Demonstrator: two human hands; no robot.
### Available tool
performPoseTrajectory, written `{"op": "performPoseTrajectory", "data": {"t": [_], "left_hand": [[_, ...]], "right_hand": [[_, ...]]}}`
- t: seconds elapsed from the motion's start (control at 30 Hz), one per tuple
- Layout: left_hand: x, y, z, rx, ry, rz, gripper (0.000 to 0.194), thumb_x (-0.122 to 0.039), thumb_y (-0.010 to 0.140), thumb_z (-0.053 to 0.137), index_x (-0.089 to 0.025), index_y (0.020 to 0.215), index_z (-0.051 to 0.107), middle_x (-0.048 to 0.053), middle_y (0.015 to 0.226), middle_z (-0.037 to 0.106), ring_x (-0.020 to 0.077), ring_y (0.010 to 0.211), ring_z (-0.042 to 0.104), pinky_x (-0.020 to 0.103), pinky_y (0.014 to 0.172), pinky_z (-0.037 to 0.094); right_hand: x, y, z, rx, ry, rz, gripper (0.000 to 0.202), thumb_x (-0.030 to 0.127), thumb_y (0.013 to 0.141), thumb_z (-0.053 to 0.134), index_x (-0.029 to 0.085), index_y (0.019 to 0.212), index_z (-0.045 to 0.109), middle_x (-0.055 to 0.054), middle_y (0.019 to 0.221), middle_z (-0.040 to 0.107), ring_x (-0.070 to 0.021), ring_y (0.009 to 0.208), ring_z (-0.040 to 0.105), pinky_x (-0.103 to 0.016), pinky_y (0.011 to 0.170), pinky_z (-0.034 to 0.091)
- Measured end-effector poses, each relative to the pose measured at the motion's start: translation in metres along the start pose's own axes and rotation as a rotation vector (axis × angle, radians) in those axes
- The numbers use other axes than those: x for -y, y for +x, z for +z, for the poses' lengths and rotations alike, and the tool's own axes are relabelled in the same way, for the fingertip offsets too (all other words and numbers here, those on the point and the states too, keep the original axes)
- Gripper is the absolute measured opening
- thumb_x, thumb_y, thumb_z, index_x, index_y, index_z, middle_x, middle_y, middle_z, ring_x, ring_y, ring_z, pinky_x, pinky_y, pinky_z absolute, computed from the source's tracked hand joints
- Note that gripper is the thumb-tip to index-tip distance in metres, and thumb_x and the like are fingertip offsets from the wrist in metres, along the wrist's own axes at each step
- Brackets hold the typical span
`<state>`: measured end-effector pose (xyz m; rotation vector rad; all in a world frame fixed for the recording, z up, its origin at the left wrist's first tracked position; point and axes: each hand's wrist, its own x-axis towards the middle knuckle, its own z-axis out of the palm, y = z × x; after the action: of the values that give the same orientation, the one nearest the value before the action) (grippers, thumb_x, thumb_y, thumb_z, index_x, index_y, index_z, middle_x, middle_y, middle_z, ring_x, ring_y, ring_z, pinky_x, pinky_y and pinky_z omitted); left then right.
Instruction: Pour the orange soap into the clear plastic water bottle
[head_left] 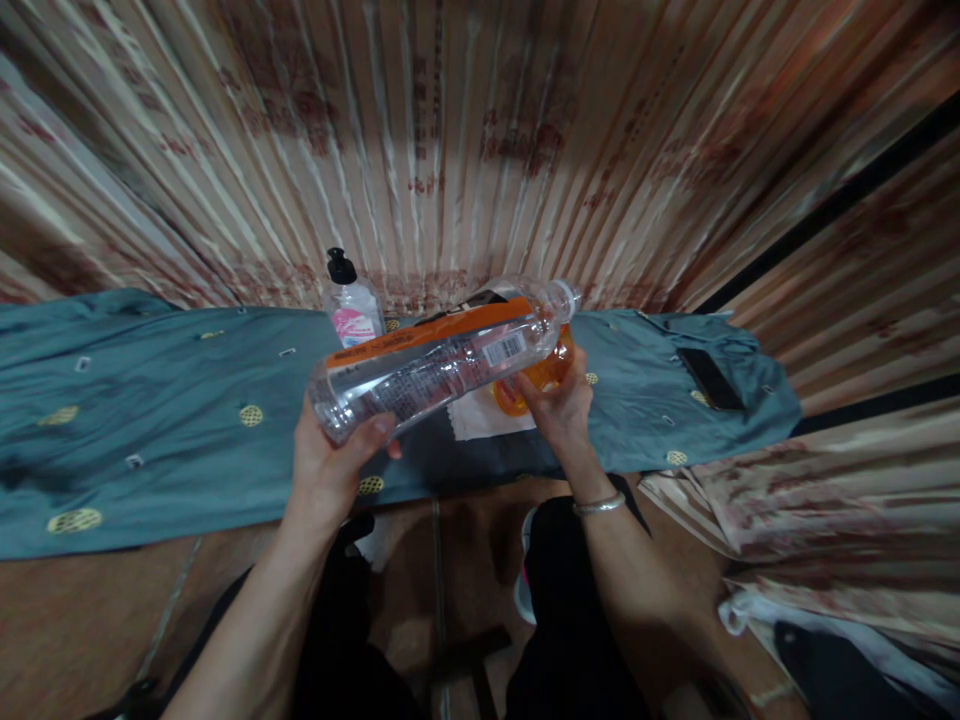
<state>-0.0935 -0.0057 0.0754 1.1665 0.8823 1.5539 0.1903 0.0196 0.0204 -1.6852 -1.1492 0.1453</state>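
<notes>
A large clear plastic bottle [442, 365] with an orange-edged label and a barcode is held tilted, its neck up to the right. My left hand [334, 465] is closed round its base end. Beneath the neck end, my right hand [559, 400] has its fingers wrapped round an orange bottle [544, 375], partly hidden behind the clear one. A white cloth [487, 422] lies under the orange bottle. Behind the clear bottle's base stands a clear pump bottle [356, 310] with a black top and pink label.
A narrow table with a teal cloth [187, 400] runs across the view. A black phone [709, 380] lies at its right end. Pleated patterned curtains [465, 150] hang behind, and dark bars cross at the right.
</notes>
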Motion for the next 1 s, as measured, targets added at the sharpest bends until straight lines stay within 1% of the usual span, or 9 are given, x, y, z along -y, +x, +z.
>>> {"op": "performPoseTrajectory", "data": {"t": [0.17, 0.27, 0.37, 0.47, 0.63, 0.77, 0.9, 1.0], "left_hand": [[0.0017, 0.0009, -0.0010, 0.016, -0.016, 0.013, 0.062, -0.040, 0.074, 0.104, -0.025, 0.126, 0.073, -0.001, 0.093, 0.084, 0.0144, 0.050, 0.066, 0.027, 0.042, 0.060], [0.0040, 0.0009, -0.0011, 0.018, -0.036, 0.021, 0.062, -0.040, 0.075, 0.104, -0.024, 0.126, 0.073, -0.001, 0.093, 0.083, 0.0143, 0.050, 0.065, 0.026, 0.042, 0.060], [0.0060, 0.0006, -0.0014, 0.002, -0.044, 0.013, 0.061, -0.040, 0.074, 0.105, -0.023, 0.123, 0.073, -0.001, 0.093, 0.083, 0.0151, 0.052, 0.066, 0.027, 0.041, 0.060], [0.0066, 0.0001, -0.0020, -0.003, -0.030, 0.019, 0.059, -0.039, 0.074, 0.104, -0.023, 0.122, 0.073, -0.001, 0.094, 0.083, 0.0148, 0.053, 0.067, 0.026, 0.041, 0.060], [0.0060, -0.0003, -0.0027, 0.009, -0.015, 0.010, 0.060, -0.039, 0.076, 0.102, -0.024, 0.124, 0.070, -0.001, 0.095, 0.084, 0.0137, 0.051, 0.066, 0.027, 0.043, 0.061], [0.0057, -0.0003, -0.0025, -0.016, -0.022, -0.008, 0.065, -0.040, 0.073, 0.103, -0.022, 0.125, 0.070, 0.000, 0.095, 0.083, 0.0153, 0.052, 0.066, 0.029, 0.041, 0.060], [0.0043, -0.0001, -0.0015, -0.008, -0.002, -0.005, 0.061, -0.040, 0.074, 0.102, -0.022, 0.123, 0.070, -0.001, 0.088, 0.082, 0.0154, 0.050, 0.066, 0.028, 0.042, 0.060], [0.0028, 0.0001, -0.0005, -0.006, -0.008, -0.002, 0.060, -0.038, 0.073, 0.103, -0.023, 0.122, 0.071, -0.002, 0.088, 0.083, 0.0150, 0.049, 0.066, 0.027, 0.042, 0.060]], "right_hand": [[0.0019, -0.0001, -0.0023, 0.040, -0.013, 0.018, 0.087, 0.065, 0.079, 0.095, 0.023, 0.146, 0.060, -0.017, 0.131, 0.084, -0.0398, 0.118, 0.084, -0.059, 0.105, 0.069], [0.0009, 0.0001, -0.0027, 0.049, -0.020, 0.014, 0.088, 0.068, 0.080, 0.094, 0.022, 0.147, 0.059, -0.019, 0.134, 0.083, -0.0399, 0.120, 0.083, -0.061, 0.107, 0.068], [-0.0026, 0.0004, -0.0010, 0.028, -0.011, -0.007, 0.089, 0.073, 0.079, 0.094, 0.024, 0.145, 0.059, -0.016, 0.130, 0.083, -0.0385, 0.116, 0.083, -0.059, 0.104, 0.068], [-0.0062, 0.0005, 0.0005, 0.014, 0.009, -0.028, 0.086, 0.072, 0.079, 0.094, 0.025, 0.143, 0.060, -0.013, 0.125, 0.084, -0.0369, 0.111, 0.083, -0.057, 0.100, 0.069], [-0.0075, 0.0008, 0.0004, 0.018, 0.018, -0.017, 0.088, 0.073, 0.077, 0.095, 0.025, 0.143, 0.060, -0.014, 0.126, 0.084, -0.0384, 0.112, 0.083, -0.058, 0.098, 0.070], [-0.0078, 0.0010, 0.0011, -0.002, 0.036, -0.039, 0.088, 0.075, 0.077, 0.093, 0.026, 0.142, 0.061, -0.014, 0.126, 0.085, -0.0380, 0.111, 0.083, -0.057, 0.097, 0.070], [-0.0069, 0.0007, 0.0011, -0.007, 0.023, -0.038, 0.086, 0.072, 0.078, 0.094, 0.025, 0.142, 0.062, -0.013, 0.126, 0.085, -0.0366, 0.111, 0.083, -0.055, 0.097, 0.070], [-0.0028, 0.0002, -0.0009, 0.023, 0.022, -0.002, 0.088, 0.067, 0.078, 0.095, 0.022, 0.146, 0.061, -0.015, 0.129, 0.085, -0.0386, 0.115, 0.083, -0.059, 0.104, 0.070]]}}
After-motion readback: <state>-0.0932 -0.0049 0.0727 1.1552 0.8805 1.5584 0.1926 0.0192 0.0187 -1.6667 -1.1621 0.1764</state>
